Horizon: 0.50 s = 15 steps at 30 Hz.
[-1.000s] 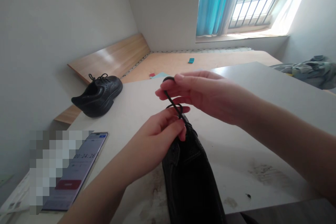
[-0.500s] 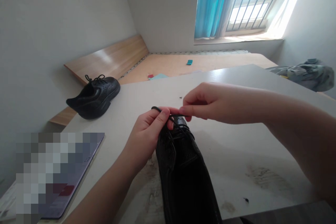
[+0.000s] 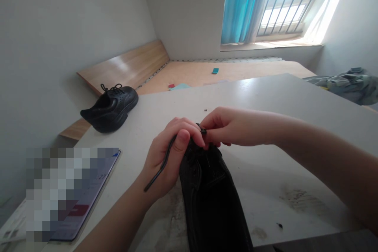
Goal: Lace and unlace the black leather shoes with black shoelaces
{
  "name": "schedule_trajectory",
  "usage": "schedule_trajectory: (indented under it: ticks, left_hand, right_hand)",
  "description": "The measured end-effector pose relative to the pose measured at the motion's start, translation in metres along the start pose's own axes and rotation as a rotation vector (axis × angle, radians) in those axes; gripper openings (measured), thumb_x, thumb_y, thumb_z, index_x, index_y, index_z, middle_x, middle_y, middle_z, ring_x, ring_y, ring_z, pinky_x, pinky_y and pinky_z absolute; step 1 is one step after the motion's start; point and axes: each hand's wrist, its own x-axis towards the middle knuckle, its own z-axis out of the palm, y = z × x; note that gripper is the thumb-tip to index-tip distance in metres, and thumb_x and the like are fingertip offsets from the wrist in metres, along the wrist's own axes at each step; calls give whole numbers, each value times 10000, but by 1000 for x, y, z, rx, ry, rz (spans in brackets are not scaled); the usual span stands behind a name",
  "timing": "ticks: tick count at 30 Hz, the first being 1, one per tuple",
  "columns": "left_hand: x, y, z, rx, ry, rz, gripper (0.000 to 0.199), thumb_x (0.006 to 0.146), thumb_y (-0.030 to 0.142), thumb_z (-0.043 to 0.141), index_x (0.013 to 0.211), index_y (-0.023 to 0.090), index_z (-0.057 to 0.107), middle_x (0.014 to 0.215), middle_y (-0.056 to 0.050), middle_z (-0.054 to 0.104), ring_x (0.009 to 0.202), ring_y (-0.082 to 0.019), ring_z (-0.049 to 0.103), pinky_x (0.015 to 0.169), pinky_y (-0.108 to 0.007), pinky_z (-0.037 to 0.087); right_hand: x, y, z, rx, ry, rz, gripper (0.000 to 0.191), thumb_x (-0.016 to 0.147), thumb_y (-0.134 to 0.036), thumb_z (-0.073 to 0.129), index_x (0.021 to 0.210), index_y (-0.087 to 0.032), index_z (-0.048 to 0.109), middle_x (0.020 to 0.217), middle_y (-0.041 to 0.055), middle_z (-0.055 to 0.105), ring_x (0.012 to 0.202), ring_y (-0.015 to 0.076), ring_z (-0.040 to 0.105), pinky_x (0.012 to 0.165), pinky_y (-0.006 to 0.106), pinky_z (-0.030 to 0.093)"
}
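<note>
A black leather shoe (image 3: 215, 201) stands on the white table, its opening toward me and its toe end pointing away. My left hand (image 3: 175, 145) is closed on a black shoelace (image 3: 161, 169), whose loose end hangs down over the back of the hand toward the wrist. My right hand (image 3: 217, 128) pinches a piece of the lace over the front of the shoe, its fingertips meeting those of my left hand. The fingers hide most of the lacing. A second black shoe (image 3: 110, 108), its lace tied in a bow, rests at the table's far left.
A tablet (image 3: 85, 201), partly pixelated, lies at the left on the white table (image 3: 251, 98). Beyond are a wooden surface (image 3: 251, 67) with a small teal item (image 3: 215, 71), and crumpled cloth (image 3: 351, 84) at the right. A small dark bit (image 3: 279, 225) lies near the front.
My left hand has turned over the lacing, and a lace end now trails across it. My right hand has moved slightly down, in against the left fingers. The view has shifted a little.
</note>
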Motion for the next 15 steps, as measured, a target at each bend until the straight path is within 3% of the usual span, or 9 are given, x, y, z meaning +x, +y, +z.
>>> schedule_trajectory:
  ticks: [5, 11, 15]
  left_hand:
    - [-2, -4, 0, 2, 99, 34, 384, 1015, 393, 394, 728, 211, 572, 844, -51, 633, 831, -207, 577, 834, -388, 436]
    - [-1, 4, -3, 370, 97, 238, 373, 1026, 337, 388, 750, 207, 603, 868, -32, 630, 847, -182, 546, 822, -361, 410]
    - [-1, 4, -1, 463, 121, 278, 397, 1028, 326, 378, 713, 203, 586, 943, -38, 614, 915, -188, 521, 869, -376, 383]
  right_hand:
    - [1, 7, -11, 314, -175, -115, 135, 855, -260, 596, 852, -154, 680, 799, -2, 564, 755, 105, 482, 685, 235, 401]
    - [11, 12, 1, 611, -62, -89, 156, 779, -271, 707, 777, -140, 623, 739, -9, 543, 690, 91, 480, 604, 201, 369]
    - [19, 10, 7, 965, 26, -115, 189, 898, -216, 486, 725, -149, 518, 742, 7, 544, 658, 95, 491, 565, 197, 380]
